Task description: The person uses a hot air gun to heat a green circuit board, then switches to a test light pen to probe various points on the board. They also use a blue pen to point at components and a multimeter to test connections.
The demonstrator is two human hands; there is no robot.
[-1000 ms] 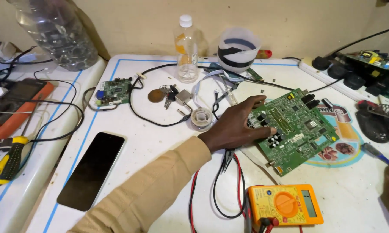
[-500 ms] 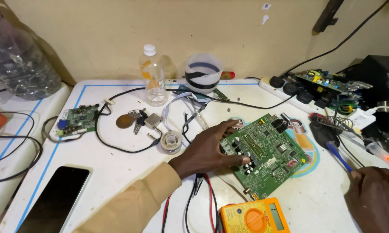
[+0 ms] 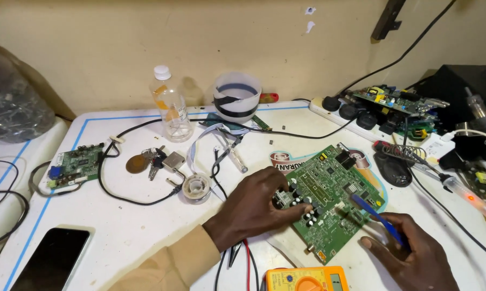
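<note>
A large green circuit board [image 3: 334, 194] lies on the white table [image 3: 140, 231], right of centre. My left hand [image 3: 254, 207] presses flat on the board's left edge, fingers spread over its capacitors. My right hand [image 3: 407, 258] at the lower right grips a blue-handled tool [image 3: 377, 216] whose tip rests on the board's right half. A yellow multimeter [image 3: 306, 279] sits at the bottom edge, its red and black leads [image 3: 237, 264] running under my left wrist.
A solder reel [image 3: 196, 187], keys [image 3: 155, 160], a plastic bottle [image 3: 170, 110] and a taped white cup [image 3: 237, 98] stand behind. A small green board [image 3: 75, 163] and black phone [image 3: 51, 258] lie left. A power strip [image 3: 351, 111], more boards and a soldering iron [image 3: 469, 194] crowd the right.
The view has swung right. My right hand came in from the lower right with the blue-handled tool and set its tip on the board. My left hand stays on the board.
</note>
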